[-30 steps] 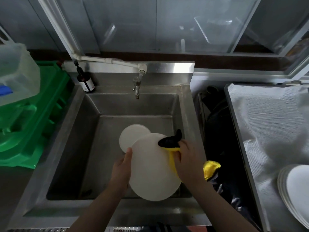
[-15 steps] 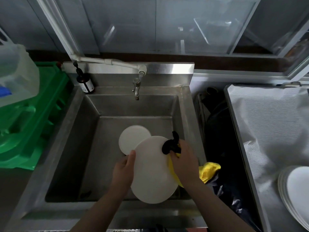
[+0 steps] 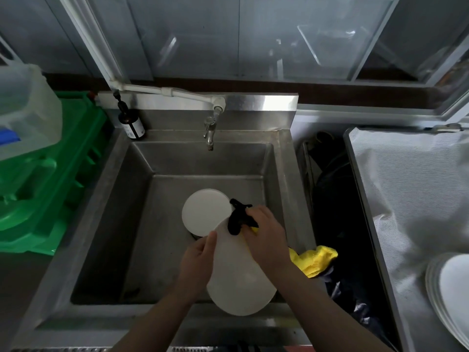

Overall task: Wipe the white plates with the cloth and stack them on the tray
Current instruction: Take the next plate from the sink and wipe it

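A: What is nearest the camera?

B: Two bare forearms reach over a steel sink (image 3: pixel 83 224). The left hand (image 3: pixel 196 260) grips the left edge of a white plate (image 3: pixel 237 280), held tilted over the basin. The right hand (image 3: pixel 266 237) grasps a yellow and black cloth (image 3: pixel 314 260) and presses it against the plate's upper right edge; the yellow end trails past the wrist.

A: And further off?

B: A second white plate (image 3: pixel 204 212) lies in the basin just beyond, partly overlapped by the held one. At the right, a stack of white plates (image 3: pixel 449 285) sits on a tray (image 3: pixel 406 199) lined with pale fabric. A tap (image 3: pixel 209 130) and a dark bottle (image 3: pixel 130 123) stand at the sink's back.

A: How far along is the job?

B: Seemingly midway: some plates are stacked, one is being wiped, at least one waits.

A: Anything unclear?

B: The stack is cut off by the frame, so its count cannot be told. Whether more plates lie under the one in the basin is hidden.
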### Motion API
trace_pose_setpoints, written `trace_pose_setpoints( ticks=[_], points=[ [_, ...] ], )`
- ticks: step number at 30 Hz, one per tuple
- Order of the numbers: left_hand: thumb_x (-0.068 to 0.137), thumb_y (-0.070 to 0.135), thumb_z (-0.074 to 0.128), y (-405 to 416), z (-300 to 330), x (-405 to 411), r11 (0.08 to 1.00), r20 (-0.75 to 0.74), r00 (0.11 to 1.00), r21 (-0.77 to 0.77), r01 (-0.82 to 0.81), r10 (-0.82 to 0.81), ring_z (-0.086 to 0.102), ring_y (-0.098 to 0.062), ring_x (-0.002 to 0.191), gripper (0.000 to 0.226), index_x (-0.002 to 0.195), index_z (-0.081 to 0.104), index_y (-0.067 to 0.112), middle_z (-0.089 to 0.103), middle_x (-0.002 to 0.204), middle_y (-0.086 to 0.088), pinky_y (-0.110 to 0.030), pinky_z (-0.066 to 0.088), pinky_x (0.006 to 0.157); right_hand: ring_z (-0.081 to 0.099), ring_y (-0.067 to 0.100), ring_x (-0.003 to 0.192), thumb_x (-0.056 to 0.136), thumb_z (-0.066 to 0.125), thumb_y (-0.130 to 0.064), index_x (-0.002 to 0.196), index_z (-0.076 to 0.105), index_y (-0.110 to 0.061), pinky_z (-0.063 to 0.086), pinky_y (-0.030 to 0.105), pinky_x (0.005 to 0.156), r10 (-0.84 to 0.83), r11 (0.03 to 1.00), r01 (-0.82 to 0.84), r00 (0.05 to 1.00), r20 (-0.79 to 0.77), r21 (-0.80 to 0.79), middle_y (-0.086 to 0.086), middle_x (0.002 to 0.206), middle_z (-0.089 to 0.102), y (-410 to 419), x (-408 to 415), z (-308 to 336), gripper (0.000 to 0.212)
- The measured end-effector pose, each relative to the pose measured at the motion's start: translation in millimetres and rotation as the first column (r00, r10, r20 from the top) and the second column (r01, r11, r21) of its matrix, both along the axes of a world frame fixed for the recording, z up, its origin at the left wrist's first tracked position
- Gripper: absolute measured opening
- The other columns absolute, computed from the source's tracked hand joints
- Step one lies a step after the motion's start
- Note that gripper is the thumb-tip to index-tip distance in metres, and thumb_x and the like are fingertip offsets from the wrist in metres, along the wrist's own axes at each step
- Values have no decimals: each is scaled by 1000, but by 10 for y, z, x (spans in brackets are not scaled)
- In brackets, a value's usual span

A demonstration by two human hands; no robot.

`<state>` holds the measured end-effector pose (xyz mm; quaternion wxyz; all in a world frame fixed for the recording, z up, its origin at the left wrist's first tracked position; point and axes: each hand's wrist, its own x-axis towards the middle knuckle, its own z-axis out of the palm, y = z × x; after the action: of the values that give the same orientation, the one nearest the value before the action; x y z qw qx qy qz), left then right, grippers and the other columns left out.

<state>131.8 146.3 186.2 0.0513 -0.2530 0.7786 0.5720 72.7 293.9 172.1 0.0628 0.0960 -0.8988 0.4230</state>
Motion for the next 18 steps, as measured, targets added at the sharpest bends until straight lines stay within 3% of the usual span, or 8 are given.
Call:
trace_pose_setpoints(
  ticks=[6,10,15,18],
  points=[
    [102,37,49,15,3,-29,999,62,998,33,-18,16,54,-14,58,48,61,61,14,57,54,3,-28,37,56,56,10,98,81,65,-9,103,69,-11,35,5,85,117,993,-116,993,-33,28,-2,109,63,-1,73,-29,23],
    [102,41,48,21,-38,-25,1000,99,995,0,-29,28,65,-24,73,49,77,69,6,70,75,-11,-33,45,66,58,12,97,83,56,-18,104,70,-13,42,17,81,130,989,-129,991,-14,75,-3,109,62,64,73,-93,26],
    [104,39,45,43,-30,2,999,87,996,-41,-31,34,61,-21,73,50,84,67,-1,69,82,-15,-32,42,64,59,17,99,82,58,-12,106,69,-12,34,10,82,96,990,-100,995,39,99,-1,112,63,97,73,-126,26],
    [103,39,47,43,-8,3,995,74,994,-53,-79,83,56,-19,68,53,79,64,-4,63,73,-12,-31,38,60,60,20,100,83,62,-8,108,69,-11,36,15,80,33,994,-40,997,66,102,2,114,63,160,49,-141,27]
  ],
)
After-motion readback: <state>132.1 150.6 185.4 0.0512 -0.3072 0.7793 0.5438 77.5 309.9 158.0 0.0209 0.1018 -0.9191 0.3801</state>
